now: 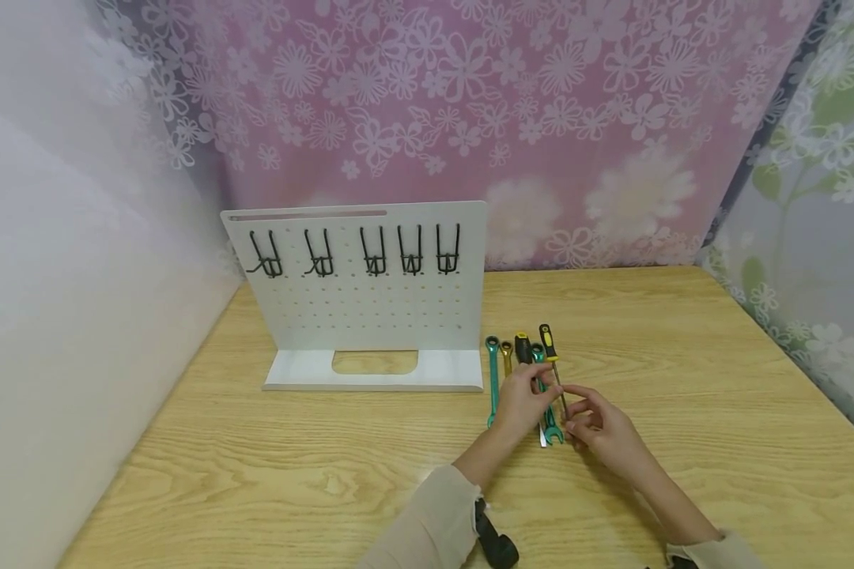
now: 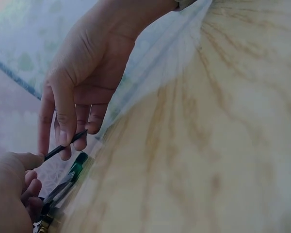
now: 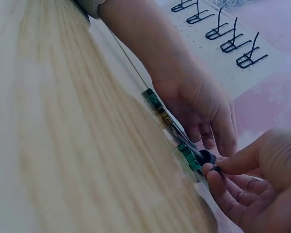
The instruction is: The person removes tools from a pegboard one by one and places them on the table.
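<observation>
A thin screwdriver (image 1: 549, 344) with a yellow and black handle slants in front of me, its handle end pointing away. My right hand (image 1: 608, 438) pinches the dark shaft (image 2: 58, 149) near its tip between thumb and fingers. Higher on the same shaft, the thumb and fingers of my left hand (image 1: 523, 401) pinch it. Beneath and beside the left hand lie a green wrench (image 1: 493, 371), a gold wrench (image 1: 507, 352), another green wrench (image 1: 553, 433) and a thicker black and yellow screwdriver (image 1: 523, 346), partly hidden by that hand.
A white pegboard (image 1: 370, 308) on a flat base stands left of the tools, carrying several black hooks (image 1: 410, 261) along its upper part. The wood-grain table (image 1: 313, 466) runs up to a pink floral backdrop (image 1: 427, 103). A pale wall (image 1: 78, 237) borders the left side.
</observation>
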Available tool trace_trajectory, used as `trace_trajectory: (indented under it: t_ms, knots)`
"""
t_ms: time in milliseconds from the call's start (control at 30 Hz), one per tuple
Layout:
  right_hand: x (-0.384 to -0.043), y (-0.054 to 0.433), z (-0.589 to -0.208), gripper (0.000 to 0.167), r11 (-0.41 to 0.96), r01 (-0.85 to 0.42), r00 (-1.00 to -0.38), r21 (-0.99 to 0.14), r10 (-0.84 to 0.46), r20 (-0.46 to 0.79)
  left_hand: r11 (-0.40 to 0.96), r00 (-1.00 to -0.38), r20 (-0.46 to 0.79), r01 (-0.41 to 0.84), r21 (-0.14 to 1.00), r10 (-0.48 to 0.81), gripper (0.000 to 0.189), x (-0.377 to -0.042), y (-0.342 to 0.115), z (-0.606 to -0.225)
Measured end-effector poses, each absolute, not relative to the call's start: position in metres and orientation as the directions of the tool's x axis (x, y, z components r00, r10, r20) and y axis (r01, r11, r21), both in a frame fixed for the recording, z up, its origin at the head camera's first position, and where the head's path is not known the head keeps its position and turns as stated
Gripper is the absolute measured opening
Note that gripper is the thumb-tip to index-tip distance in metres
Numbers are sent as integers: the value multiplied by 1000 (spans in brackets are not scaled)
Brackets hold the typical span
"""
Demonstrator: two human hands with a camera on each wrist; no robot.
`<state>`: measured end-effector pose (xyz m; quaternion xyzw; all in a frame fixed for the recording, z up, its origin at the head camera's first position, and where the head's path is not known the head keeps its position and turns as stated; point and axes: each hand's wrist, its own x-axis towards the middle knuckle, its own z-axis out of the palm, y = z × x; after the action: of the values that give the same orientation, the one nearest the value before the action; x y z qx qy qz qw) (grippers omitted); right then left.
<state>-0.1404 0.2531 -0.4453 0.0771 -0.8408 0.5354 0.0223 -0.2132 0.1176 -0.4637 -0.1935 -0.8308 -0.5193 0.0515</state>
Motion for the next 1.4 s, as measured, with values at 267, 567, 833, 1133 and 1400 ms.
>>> trace_trajectory:
  t_ms: [267,567,833,1133,1400]
  knots:
    - [-141,256,-448,47,362,-120,-991,-924,-105,87,539,-909,304,415,733,286,31,-213,121,-464]
    - [-142,256,-450,46,349,-78,-993,-934,-109,43,668,-911,280,413,619,304,29,-208,124,-466]
    - [-143,257,-448,45,340,-21,-994,-940,-104,-15,741,-903,281,429,517,326,27,-208,125,-466]
    - [-145,257,-450,50,397,15,-997,-918,-62,-43,759,-895,290,442,478,338,25,-210,125,-466]
    - [-144,256,-450,49,501,-20,-999,-865,-45,-3,768,-889,293,454,453,353,25,-210,124,-464]
